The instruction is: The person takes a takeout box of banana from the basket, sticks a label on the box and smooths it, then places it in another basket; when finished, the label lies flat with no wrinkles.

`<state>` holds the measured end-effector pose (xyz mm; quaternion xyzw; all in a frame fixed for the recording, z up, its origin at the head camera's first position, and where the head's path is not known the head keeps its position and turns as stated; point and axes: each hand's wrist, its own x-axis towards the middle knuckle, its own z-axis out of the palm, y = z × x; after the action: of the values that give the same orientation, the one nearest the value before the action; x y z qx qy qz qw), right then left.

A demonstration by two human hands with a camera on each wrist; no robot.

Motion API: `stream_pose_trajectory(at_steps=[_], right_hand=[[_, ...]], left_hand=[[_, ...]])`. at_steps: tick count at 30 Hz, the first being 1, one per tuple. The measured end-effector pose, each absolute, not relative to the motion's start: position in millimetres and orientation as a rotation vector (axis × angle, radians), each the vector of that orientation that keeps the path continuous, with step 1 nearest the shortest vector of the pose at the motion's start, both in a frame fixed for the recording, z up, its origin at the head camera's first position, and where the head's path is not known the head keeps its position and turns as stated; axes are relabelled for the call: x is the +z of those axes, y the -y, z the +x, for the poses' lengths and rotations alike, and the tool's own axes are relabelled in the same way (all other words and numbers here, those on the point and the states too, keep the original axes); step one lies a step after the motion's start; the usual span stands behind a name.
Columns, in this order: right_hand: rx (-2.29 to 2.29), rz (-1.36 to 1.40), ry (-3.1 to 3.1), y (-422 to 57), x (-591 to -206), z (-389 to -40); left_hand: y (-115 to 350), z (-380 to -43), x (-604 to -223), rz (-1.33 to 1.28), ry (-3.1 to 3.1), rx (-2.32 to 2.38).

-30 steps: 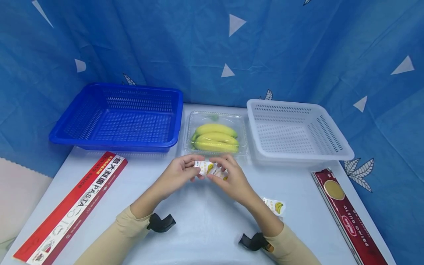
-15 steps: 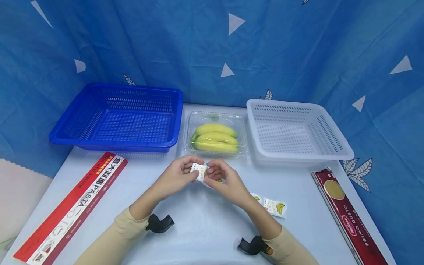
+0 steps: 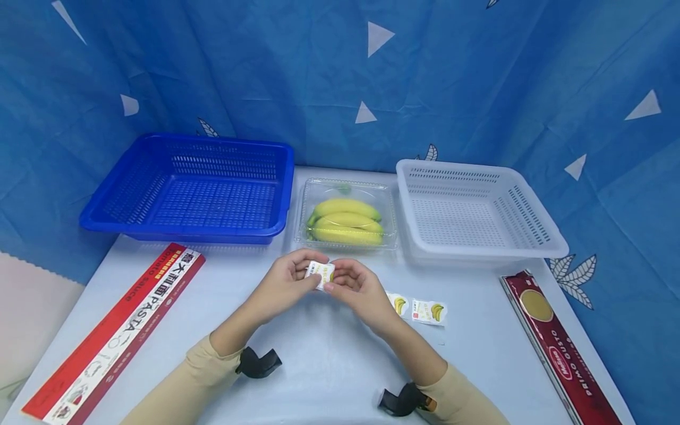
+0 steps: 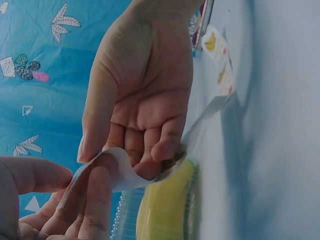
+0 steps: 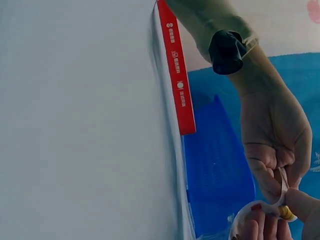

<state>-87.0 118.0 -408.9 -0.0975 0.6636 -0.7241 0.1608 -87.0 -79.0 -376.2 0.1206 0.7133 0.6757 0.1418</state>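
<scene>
A white strip of banana labels (image 3: 320, 273) runs between my two hands, in front of the bananas. My left hand (image 3: 287, 282) pinches one end, thumb on the printed face. Thumb and curled fingers of my right hand (image 3: 366, 293) hold the strip just beside it. In the left wrist view, the strip (image 4: 122, 172) bends in a curve from the left fingers to the right hand (image 4: 150, 85). Its tail, with printed labels (image 3: 429, 311), trails on the table past the right wrist. The right palm hides the part between.
Bananas (image 3: 347, 227) sit in a lidded clear plastic box (image 3: 390, 236) behind the hands. A blue basket (image 3: 276, 230) stands at back left, a white basket (image 3: 478, 251) at back right. A red pasta box (image 3: 114, 330) lies left, a dark red spaghetti pack (image 3: 558, 348) right.
The strip between my hands has been drawn together, and its held label now sits lower and further left. The tail on the table has slid left and away, showing more of its labels.
</scene>
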Motion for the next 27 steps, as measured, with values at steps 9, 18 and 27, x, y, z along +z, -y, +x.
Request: stream_pose_trajectory(at_steps=[9,18,27], right_hand=[[-2.131,-0.231,-1.867,-116.4,-411.6,-86.1],[-2.123,-0.291,-1.978,-115.8,-411.5,-87.8],[-2.089,-0.359,-2.117,-114.0,-413.4,-87.9]], left_hand=[[76.7,-86.7,-377.7,0.333,-2.065,1.968],[77.0,-89.3,-376.0,0.285,-1.958,2.010],[75.6,-89.6,-373.4,0.181,-1.945,1.974]])
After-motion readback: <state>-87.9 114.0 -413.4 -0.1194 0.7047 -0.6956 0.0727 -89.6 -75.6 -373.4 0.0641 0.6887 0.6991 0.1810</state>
